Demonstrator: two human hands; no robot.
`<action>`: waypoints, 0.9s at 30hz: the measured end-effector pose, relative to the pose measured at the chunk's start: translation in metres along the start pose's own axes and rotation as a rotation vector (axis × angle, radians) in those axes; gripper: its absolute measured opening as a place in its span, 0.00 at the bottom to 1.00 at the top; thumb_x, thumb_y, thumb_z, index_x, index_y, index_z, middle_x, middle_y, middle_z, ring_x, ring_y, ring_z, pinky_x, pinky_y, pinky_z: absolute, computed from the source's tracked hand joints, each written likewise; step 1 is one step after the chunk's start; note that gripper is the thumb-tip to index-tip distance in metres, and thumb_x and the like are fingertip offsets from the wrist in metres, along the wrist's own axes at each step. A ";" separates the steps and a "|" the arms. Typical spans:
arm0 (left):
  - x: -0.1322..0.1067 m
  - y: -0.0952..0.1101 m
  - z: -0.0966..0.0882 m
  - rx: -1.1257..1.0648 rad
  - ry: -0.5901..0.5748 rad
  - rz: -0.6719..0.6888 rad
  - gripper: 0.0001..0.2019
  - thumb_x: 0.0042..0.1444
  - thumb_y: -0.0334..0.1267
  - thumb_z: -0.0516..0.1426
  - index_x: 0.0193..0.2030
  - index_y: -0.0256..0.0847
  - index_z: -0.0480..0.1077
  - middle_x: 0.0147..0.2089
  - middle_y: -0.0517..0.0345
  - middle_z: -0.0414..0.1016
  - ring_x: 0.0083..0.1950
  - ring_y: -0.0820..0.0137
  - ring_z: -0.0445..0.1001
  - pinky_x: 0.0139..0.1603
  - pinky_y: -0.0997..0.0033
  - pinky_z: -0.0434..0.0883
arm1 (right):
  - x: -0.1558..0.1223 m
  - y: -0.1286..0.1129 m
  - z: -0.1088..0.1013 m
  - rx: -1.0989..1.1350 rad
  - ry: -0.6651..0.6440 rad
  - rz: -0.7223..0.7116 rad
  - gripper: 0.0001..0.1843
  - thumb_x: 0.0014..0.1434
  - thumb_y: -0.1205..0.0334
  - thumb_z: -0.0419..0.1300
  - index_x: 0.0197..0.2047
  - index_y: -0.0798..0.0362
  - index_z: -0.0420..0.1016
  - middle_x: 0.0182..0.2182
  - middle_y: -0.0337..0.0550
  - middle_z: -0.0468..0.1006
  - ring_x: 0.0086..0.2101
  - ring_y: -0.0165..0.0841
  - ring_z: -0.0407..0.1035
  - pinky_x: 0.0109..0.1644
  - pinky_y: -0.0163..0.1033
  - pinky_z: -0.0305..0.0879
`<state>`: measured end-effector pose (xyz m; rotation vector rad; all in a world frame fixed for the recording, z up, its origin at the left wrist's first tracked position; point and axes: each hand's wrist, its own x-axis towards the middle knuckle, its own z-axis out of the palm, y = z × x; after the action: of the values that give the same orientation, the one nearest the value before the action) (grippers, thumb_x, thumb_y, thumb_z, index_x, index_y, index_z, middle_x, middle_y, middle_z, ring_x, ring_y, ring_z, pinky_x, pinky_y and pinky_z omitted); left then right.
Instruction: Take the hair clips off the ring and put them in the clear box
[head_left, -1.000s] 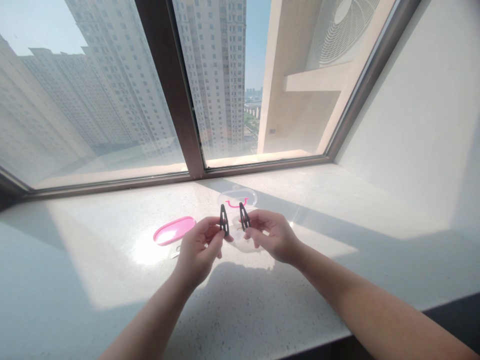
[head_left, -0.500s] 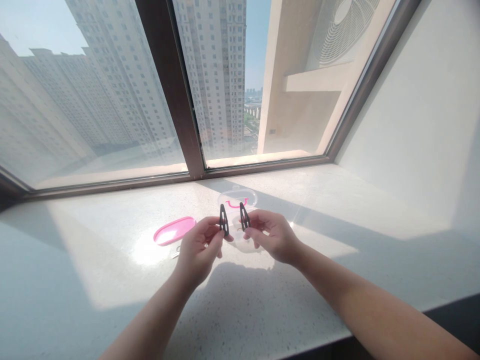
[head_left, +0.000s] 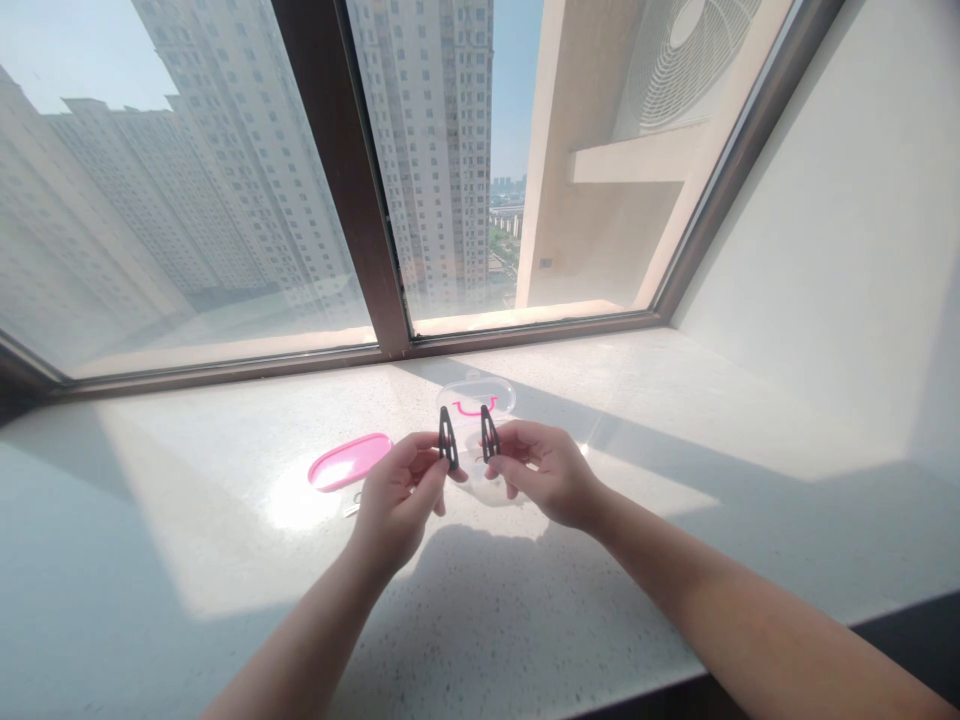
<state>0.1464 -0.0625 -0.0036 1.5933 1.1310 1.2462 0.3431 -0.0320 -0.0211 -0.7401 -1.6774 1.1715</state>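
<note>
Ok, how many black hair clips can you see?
2: a left clip in the left hand, a right clip in the right hand. Others could be hidden behind the hands.

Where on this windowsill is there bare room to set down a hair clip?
On the sill, nothing shows right of the right hand up to the white wall, or left of the pink oval tray. The middle is crowded: the clear case lies beyond the black clips, with a small item beside the left hand.
</note>
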 end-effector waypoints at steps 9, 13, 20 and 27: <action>0.000 -0.002 -0.001 -0.022 0.007 0.000 0.09 0.60 0.35 0.54 0.45 0.34 0.68 0.31 0.52 0.79 0.21 0.76 0.68 0.22 0.74 0.67 | 0.000 -0.003 0.001 0.006 0.003 0.000 0.08 0.57 0.70 0.60 0.42 0.58 0.75 0.28 0.43 0.78 0.24 0.27 0.69 0.24 0.32 0.70; 0.000 0.000 0.001 -0.001 0.011 -0.012 0.08 0.58 0.34 0.55 0.44 0.35 0.69 0.31 0.53 0.79 0.21 0.76 0.69 0.22 0.74 0.67 | 0.000 -0.002 0.000 0.008 0.000 0.004 0.08 0.58 0.69 0.59 0.42 0.58 0.75 0.29 0.43 0.77 0.24 0.28 0.69 0.24 0.33 0.70; 0.001 0.000 0.002 -0.010 0.009 -0.012 0.08 0.56 0.32 0.56 0.43 0.36 0.69 0.31 0.53 0.78 0.23 0.74 0.71 0.22 0.74 0.68 | 0.000 -0.001 0.000 0.010 -0.008 0.017 0.09 0.59 0.68 0.59 0.43 0.57 0.75 0.29 0.44 0.77 0.25 0.28 0.68 0.25 0.33 0.69; 0.001 0.001 0.001 -0.025 0.006 0.000 0.07 0.57 0.33 0.56 0.42 0.35 0.69 0.31 0.52 0.79 0.25 0.73 0.72 0.22 0.75 0.68 | 0.001 -0.001 0.000 0.012 -0.006 0.020 0.09 0.59 0.68 0.60 0.43 0.57 0.75 0.29 0.44 0.77 0.25 0.29 0.69 0.25 0.33 0.69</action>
<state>0.1479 -0.0617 -0.0024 1.5720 1.1148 1.2606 0.3426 -0.0320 -0.0197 -0.7482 -1.6700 1.1983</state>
